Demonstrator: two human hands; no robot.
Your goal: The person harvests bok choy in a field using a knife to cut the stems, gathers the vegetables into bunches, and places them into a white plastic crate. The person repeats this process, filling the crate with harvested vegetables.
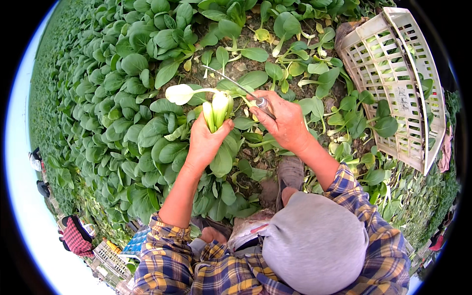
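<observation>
The left hand (206, 140) is gripping one plump, pale-green leafy vegetable (220, 105); the right hand (285, 120) is holding one knife (262, 103).

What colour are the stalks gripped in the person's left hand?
The stalks are pale green, seen best in the head view, the only one here.

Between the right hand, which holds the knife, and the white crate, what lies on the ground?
In the head view, leafy greens lie between the right hand and the white crate; this stretch is not bare.

Leafy crop (132, 88) left, crate (401, 98) right, vegetable (219, 107) between
</observation>
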